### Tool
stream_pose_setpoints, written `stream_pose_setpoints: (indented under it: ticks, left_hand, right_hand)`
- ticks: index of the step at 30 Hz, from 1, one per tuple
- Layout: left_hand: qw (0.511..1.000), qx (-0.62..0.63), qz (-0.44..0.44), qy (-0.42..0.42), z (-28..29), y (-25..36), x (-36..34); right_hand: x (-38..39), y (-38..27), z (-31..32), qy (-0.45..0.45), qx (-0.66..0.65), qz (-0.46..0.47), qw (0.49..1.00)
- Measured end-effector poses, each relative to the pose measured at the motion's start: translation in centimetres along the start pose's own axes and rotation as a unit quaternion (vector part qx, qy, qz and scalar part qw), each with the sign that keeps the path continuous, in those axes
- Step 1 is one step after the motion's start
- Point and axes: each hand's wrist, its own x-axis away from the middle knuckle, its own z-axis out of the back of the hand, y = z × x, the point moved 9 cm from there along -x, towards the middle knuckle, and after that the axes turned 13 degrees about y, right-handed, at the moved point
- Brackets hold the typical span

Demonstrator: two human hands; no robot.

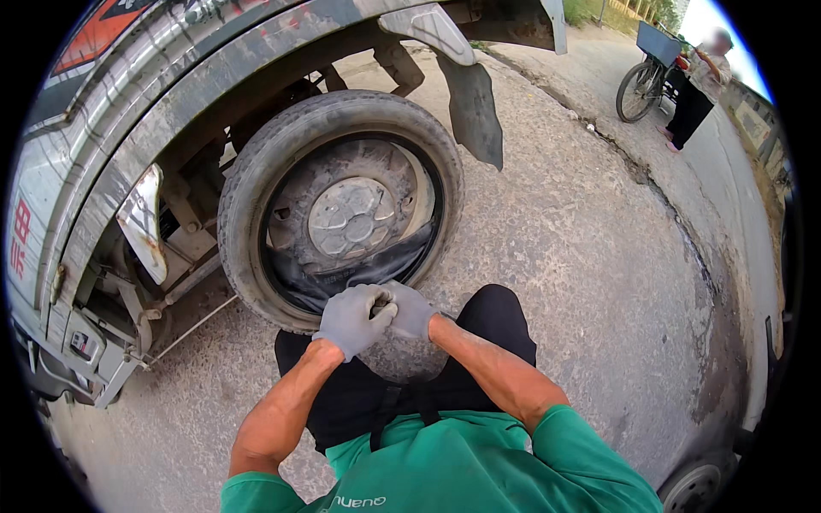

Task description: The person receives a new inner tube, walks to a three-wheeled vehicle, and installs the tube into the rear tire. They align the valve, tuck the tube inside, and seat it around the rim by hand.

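A worn black tire (242, 201) stands upright in front of me, around a dusty wheel with a round metal hub (352, 216). Slack black rubber, which looks like an inner tube (385, 261), bulges along the lower inside of the tire. At the tire's bottom edge my left hand (349, 320), in a grey glove, has its fingers curled in a pinch. Touching it, my right hand (412, 311) wears the same kind of glove and is closed too. Whatever lies between the fingers of both hands is hidden. My knees are bent on either side of the hands.
A grey vehicle body (128, 128) arches over the wheel, with a dark mudflap (472, 111) hanging at its right. A thin rod (195, 328) slants beside the tire. Farther right, a person (703, 81) stands by a cycle with a blue box (658, 43). Another wheel (694, 489) shows lower right.
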Motion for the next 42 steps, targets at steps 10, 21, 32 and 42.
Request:
stream_pose_setpoints:
  ticks: [10,21,32,42]
  left_hand:
    - [0.998,-0.057,-0.021,0.003,0.0,-0.7,1.1]
    - [0.993,-0.114,-0.025,-0.014,-0.8,-0.3,1.5]
    - [0.992,-0.125,-0.032,-0.018,-0.1,-0.9,2.0]
    - [0.968,-0.241,-0.071,-0.007,6.1,-0.5,0.5]
  right_hand:
    - [1.6,-4.3,5.3,0.048,0.073,0.036,0.996]
    - [-3.1,-4.8,13.0,0.005,0.500,0.173,0.849]
    - [-4.9,-1.9,10.4,-0.093,0.536,0.177,0.820]
    - [-3.4,-2.4,4.2,-0.021,0.340,0.130,0.931]
